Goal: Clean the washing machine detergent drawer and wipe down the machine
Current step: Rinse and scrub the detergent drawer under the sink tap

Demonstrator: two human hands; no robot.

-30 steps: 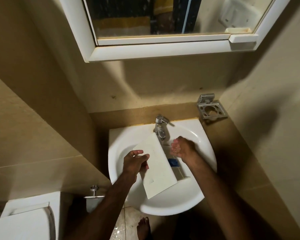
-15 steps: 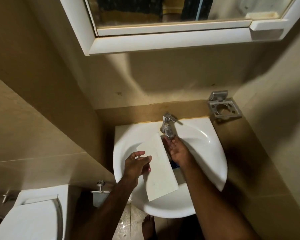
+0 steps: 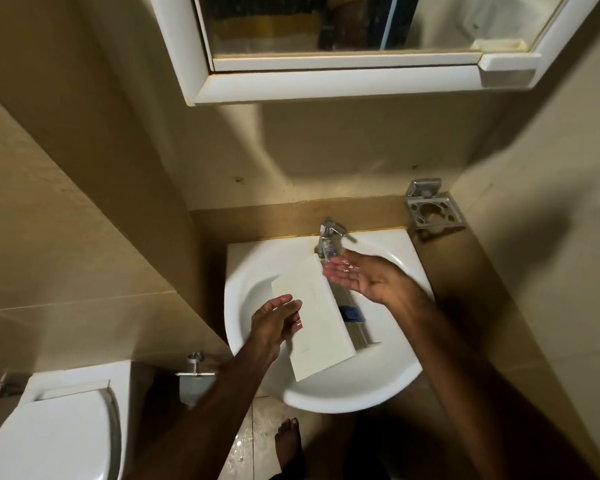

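While left hand grips detergent drawer in sink, right hand fingers spread under tap; rinsing step, next scrub compartments.

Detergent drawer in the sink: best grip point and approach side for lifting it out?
Judgement: grip the detergent drawer by its flat white front panel, pinching the long left edge where the left hand already is, coming from the left. The panel stands tilted on edge in the sink, so that edge is exposed; the compartments face right, under the tap and the open right hand.
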